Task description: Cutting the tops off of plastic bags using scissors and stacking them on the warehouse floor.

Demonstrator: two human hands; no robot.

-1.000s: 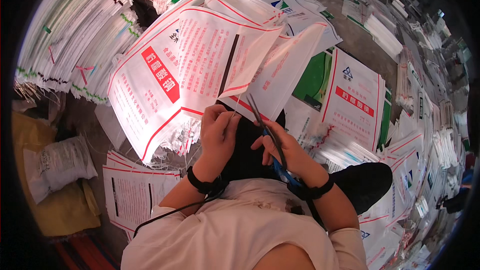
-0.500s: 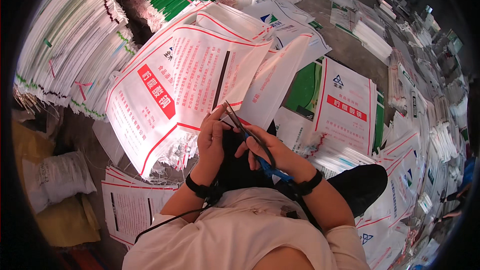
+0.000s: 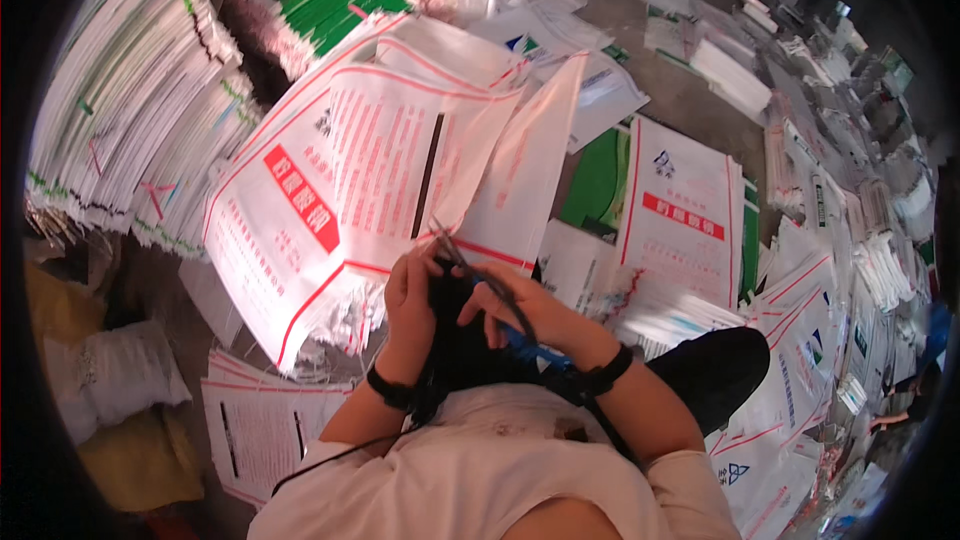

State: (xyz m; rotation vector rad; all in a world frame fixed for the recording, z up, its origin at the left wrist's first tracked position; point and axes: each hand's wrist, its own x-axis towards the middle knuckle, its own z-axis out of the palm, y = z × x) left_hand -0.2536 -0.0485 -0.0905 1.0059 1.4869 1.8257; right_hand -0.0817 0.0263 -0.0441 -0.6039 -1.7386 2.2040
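At left, white sacks are stacked high. Next, the red-lined sack lies before the left hand, whose bent fingers are near its edge; I cannot tell if they grip. The right hand closes around scissors.

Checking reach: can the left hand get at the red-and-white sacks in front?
Likely yes: the left hand is by the near edge of the sacks, nothing visibly between, though the scissors in the right hand sit close.
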